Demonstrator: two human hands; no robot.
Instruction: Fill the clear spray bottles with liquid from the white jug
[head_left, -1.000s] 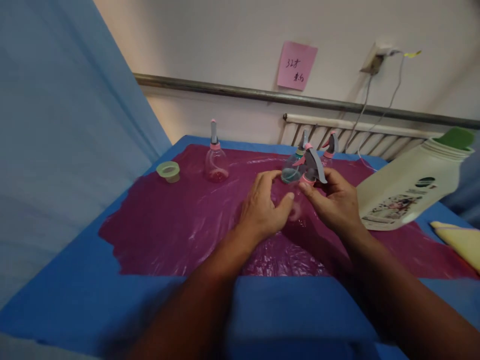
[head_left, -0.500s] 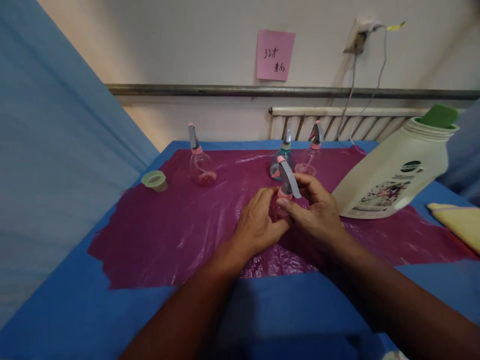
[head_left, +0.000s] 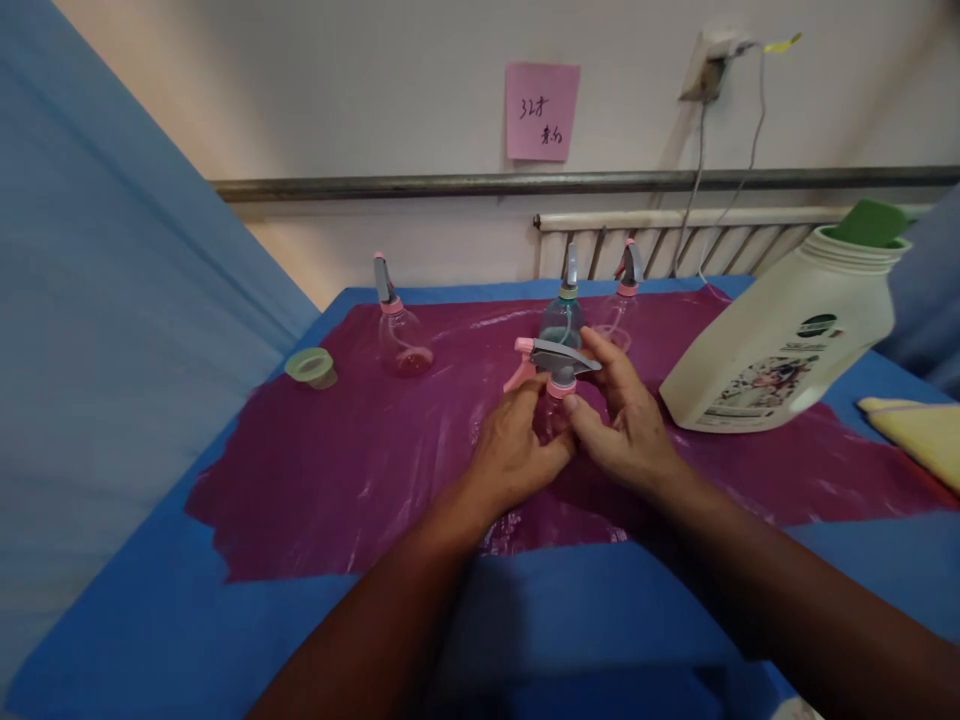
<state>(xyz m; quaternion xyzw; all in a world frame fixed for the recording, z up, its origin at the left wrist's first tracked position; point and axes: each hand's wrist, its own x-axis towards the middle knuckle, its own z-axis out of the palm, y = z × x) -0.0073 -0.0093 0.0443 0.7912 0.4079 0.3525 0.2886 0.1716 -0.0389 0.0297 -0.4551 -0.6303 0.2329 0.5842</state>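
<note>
A clear spray bottle [head_left: 552,418] with a grey and pink spray head [head_left: 556,358] is between my hands at the middle of the purple sheet. My left hand [head_left: 511,440] wraps round the bottle's body from the left and covers much of it. At the pink collar rests the thumb of my right hand [head_left: 628,425], its fingers curled behind the spray head. The head's nozzle points left, with its pink trigger hanging over my left fingers. Just behind stand a bluish spray bottle [head_left: 562,318] and another clear one with a pink collar [head_left: 616,318].
Farther left are a third standing spray bottle [head_left: 403,342] and a pale green cup [head_left: 312,369]. A large cream jug [head_left: 780,340] with a green piece in its mouth stands to the right. A yellow cloth [head_left: 919,432] lies at the right edge. The purple sheet [head_left: 315,480] covers a blue table.
The spray head between my hands has turned, so its nozzle now faces left instead of away. My right fingers have shifted round it, while my left hand stays on the bottle's body.
</note>
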